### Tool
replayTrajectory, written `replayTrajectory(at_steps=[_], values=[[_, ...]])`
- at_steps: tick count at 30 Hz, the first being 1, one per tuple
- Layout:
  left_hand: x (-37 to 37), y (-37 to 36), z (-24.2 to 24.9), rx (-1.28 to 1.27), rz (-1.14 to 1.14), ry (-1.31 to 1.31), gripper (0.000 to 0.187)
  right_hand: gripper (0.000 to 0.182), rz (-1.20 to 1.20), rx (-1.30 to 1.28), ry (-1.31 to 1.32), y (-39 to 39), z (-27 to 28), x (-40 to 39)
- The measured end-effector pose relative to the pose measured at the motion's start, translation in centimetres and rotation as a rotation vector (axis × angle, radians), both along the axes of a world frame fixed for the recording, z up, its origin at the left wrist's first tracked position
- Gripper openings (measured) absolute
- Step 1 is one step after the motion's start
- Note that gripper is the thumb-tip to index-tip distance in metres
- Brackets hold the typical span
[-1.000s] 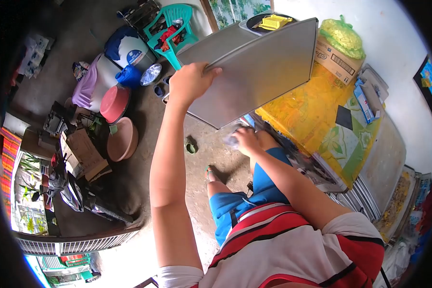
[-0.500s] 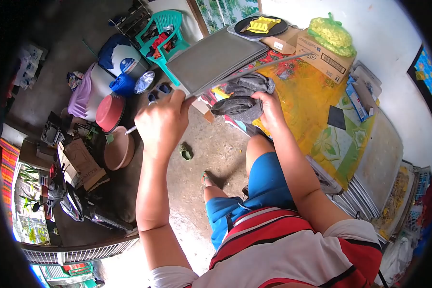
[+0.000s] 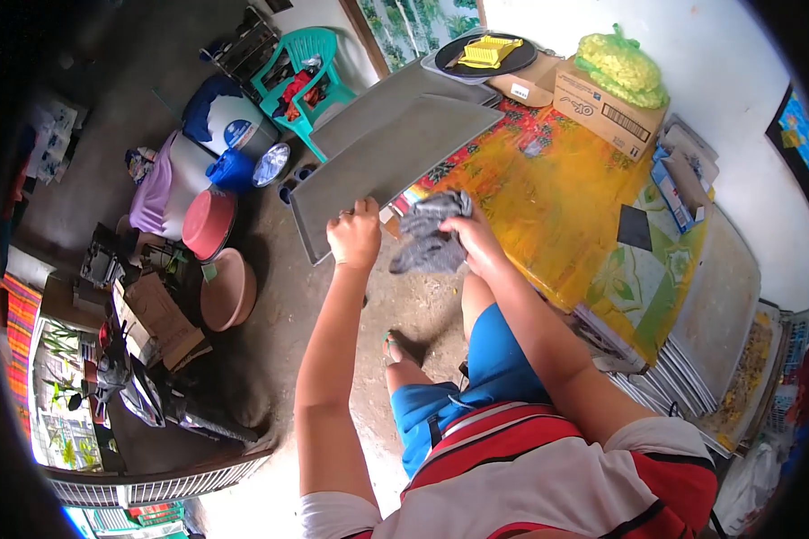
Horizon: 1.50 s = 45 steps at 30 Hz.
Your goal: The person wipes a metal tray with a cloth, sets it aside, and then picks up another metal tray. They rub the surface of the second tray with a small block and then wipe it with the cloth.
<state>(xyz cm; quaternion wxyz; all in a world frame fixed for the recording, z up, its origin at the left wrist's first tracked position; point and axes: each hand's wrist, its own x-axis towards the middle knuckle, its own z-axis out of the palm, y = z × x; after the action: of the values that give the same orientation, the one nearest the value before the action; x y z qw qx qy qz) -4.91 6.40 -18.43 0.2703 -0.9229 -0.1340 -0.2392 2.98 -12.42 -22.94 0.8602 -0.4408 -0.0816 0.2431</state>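
My left hand (image 3: pixel 354 235) is closed on the near edge of a flat grey metal tray (image 3: pixel 395 153), which tilts with its broad face toward me. A bunched grey cloth (image 3: pixel 433 232) hangs from my right hand (image 3: pixel 473 238), the fingers pinched on its right side. The cloth is just right of the tray's near edge, apart from it. Behind the held tray, more grey trays (image 3: pixel 337 128) lie stacked at the table's far left end, partly covered by it.
A yellow-covered table (image 3: pixel 548 207) stands on my right, bearing a cardboard box (image 3: pixel 607 108) under a green bag (image 3: pixel 620 67). A green chair (image 3: pixel 306 45) is beyond. Pink basins (image 3: pixel 227 292), a blue jug (image 3: pixel 231 169) and a motorcycle (image 3: pixel 135 377) stand on the left.
The tray has turned from nearly edge-on to showing its broad face. My left hand moved right and down; my right hand came slightly left and down with the cloth.
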Motion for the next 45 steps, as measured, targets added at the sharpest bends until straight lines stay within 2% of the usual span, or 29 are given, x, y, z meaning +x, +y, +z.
replayTrajectory(at_steps=[5, 9, 13, 16, 20, 23, 26, 27, 28, 29, 30, 32, 33, 34, 36, 37, 38, 39, 40, 43, 45], values=[[7.1, 2.4, -5.1, -0.106, 0.055, 0.146, 0.019, 0.042, 0.006, 0.000, 0.112, -2.5, -4.3, -0.2], [11.5, 2.4, -5.1, -0.279, 0.063, 0.236, 0.030, 0.041, 0.048, 0.038, 0.234, -4.1, -4.3, 0.2], [16.2, 3.7, -5.0, -0.397, 0.182, 0.334, 0.046, 0.041, 0.033, 0.062, 0.303, -4.7, -2.1, 0.6], [18.8, 5.0, -4.8, -0.556, 0.234, 0.371, 0.050, 0.040, 0.021, 0.056, 0.333, -4.5, -2.3, 1.5], [17.7, 4.2, -7.2, -0.485, 0.038, 0.109, 0.055, 0.040, -0.014, 0.064, 0.319, -4.1, -1.9, 2.5], [15.7, 0.3, -8.0, -0.564, -0.021, -0.065, 0.055, 0.041, -0.055, 0.100, 0.274, -3.7, -2.7, 3.9], [13.7, -2.3, -10.5, -1.232, -0.335, -0.342, 0.057, 0.041, -0.176, 0.031, 0.274, -3.4, -2.8, 5.8], [12.6, -4.1, -10.3, -1.409, -0.357, -0.384, 0.059, 0.042, -0.232, 0.040, 0.262, -3.2, -3.4, 6.7], [11.6, -5.9, -10.1, -1.587, -0.377, -0.423, 0.061, 0.051, -0.228, 0.104, 0.173, -3.2, -3.2, 7.6], [11.2, -6.5, -12.2, -1.577, -0.471, -0.480, 0.056, 0.063, -0.325, 0.119, 0.130, -3.1, -3.0, 8.0], [10.3, -8.0, -11.4, -1.577, -0.466, -0.481, 0.054, 0.079, -0.427, 0.131, 0.085, -2.9, -1.3, 8.2], [9.1, -10.8, -10.4, -1.617, -0.438, -0.503, 0.054, 0.109, -0.478, -0.290, 0.002, -3.5, -2.7, 10.1], [8.9, -11.6, -11.2, -1.602, -0.427, -0.516, 0.060, 0.120, -0.441, -0.372, -0.050, -4.5, -2.8, 10.3], [8.5, -13.0, -10.8, -1.546, -0.454, -0.576, 0.050, 0.112, -0.441, -0.485, -0.125, -5.4, -2.4, 9.9], [7.6, -13.3, -12.2, -1.494, -0.362, -0.361, 0.035, 0.085, -0.448, -0.204, -0.297, -7.0, -3.9, 9.2], [7.4, -15.1, -11.1, -1.651, -0.393, -0.395, 0.022, 0.071, -0.398, -0.188, -0.256, -9.0, -3.9, 8.7], [6.6, -16.7, -9.8, -1.806, -0.322, -0.353, 0.022, 0.059, -0.346, -0.171, -0.215, -11.2, -3.8, 8.3], [6.3, -18.0, -8.8, -1.755, -0.372, -0.290, 0.024, 0.048, -0.293, -0.152, -0.174, -13.5, -3.3, 7.7], [6.0, -19.1, -8.2, -1.700, -0.423, -0.231, 0.026, 0.040, -0.383, -0.259, -0.163, -15.7, -2.6, 7.1], [4.9, -23.2, -6.7, -1.983, -0.438, -0.012, 0.039, 0.026, -0.646, -0.638, -0.161, -23.2, 0.8, 4.3], [4.8, -25.7, -7.6, -1.798, -0.598, 0.162, 0.041, 0.029, -0.826, -0.844, -0.320, -29.6, -2.2, 4.6]])
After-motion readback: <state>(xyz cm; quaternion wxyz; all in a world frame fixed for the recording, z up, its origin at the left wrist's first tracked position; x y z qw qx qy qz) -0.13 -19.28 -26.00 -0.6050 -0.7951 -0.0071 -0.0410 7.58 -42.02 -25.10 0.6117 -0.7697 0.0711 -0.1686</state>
